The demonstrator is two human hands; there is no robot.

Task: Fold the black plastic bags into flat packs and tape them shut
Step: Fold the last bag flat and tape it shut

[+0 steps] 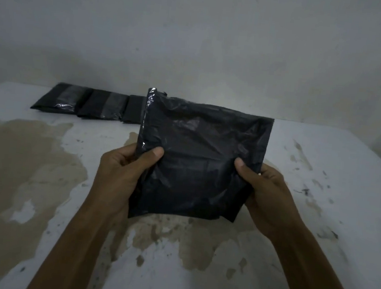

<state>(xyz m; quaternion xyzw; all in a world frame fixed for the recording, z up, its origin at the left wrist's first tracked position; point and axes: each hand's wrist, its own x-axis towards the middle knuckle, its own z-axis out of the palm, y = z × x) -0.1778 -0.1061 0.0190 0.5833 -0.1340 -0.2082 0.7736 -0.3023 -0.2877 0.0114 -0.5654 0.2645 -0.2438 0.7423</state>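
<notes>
— What do we have in our hands?

— We hold a black bag (201, 159) up over the desk (319, 205). It is thin, crinkly plastic, folded into a rough square. It looks soft and wrinkled, with a dull shine.

— How is our grip?

— Our left hand (120, 172) pinches the left edge, thumb on the front, fingers curled behind. Our right hand (266, 192) pinches the right edge the same way. Both thumbs press flat on the plastic.

— What is on the left edge?

— A shiny strip of clear tape (147, 116) runs down that side. It sticks up a little past the top corner.

— And the desk?

— It is white and flat, but worn. Big brown patches (18, 161) show where the paint is gone, and small dark specks dot the right side.

— Anything else there?

— Three flat black packs (71, 101) lie in a row at the far edge, near the gray wall (196, 39). Two show a shiny band of tape across them. The third is partly hidden behind our bag.
</notes>
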